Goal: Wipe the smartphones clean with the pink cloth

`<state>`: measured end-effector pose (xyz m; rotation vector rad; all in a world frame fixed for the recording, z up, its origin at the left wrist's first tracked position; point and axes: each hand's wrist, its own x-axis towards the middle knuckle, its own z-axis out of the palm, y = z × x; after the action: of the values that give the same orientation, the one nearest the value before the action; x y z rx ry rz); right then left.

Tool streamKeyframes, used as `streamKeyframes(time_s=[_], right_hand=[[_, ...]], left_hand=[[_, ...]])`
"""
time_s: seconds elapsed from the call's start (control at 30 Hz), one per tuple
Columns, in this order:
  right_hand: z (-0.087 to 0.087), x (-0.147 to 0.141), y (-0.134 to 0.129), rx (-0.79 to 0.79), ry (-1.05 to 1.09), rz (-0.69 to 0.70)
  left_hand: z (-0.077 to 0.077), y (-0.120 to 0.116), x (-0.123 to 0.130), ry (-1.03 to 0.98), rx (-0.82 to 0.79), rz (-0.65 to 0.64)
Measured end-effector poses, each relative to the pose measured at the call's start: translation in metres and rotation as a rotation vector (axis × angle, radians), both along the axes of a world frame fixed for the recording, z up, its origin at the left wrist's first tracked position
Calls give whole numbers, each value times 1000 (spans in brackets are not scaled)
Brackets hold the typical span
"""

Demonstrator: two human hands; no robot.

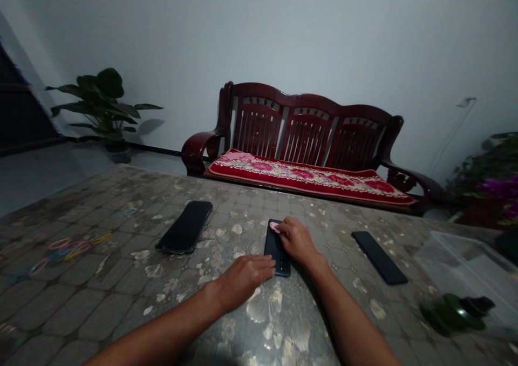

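Observation:
A dark smartphone [272, 250] lies on the patterned table, its far end tilted slightly left. The fingers of my left hand [253, 271] are stretched out, and their tips rest on the phone's near left side. My right hand [294, 237] is over the phone's far end, with bent fingers pressing a small pink piece [274, 226] against its surface. That piece is partly hidden by the fingers, so I cannot tell whether it is cloth or a pad.
Left of the hands lies a black phone [186, 228]; colourful rubber bands [70, 250] are farther left. To the right are a dark flat slab, perhaps a phone or case [378, 257], a clear plastic box [465, 252] and a green bottle [451, 313]. Behind stands a wooden bench [307, 99].

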<state>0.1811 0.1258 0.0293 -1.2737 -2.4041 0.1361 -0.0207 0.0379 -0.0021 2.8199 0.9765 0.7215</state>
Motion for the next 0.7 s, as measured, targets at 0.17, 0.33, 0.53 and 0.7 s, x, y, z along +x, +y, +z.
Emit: streamKeyframes(time_s=[0.17,0.33,0.53,0.7], right_hand=[[2,-2,-4,-27,37,182],[-3,3,2,15,40,3],[-6,3,-1,58,108,147],[-9,3,-2,83,132,315]], left_hand=[[2,0,0,-17,-13,-22],[1,1,-1,-11,-7,-21],[2,0,0,-11,5,-7],[4,-1,0,9,18,3]])
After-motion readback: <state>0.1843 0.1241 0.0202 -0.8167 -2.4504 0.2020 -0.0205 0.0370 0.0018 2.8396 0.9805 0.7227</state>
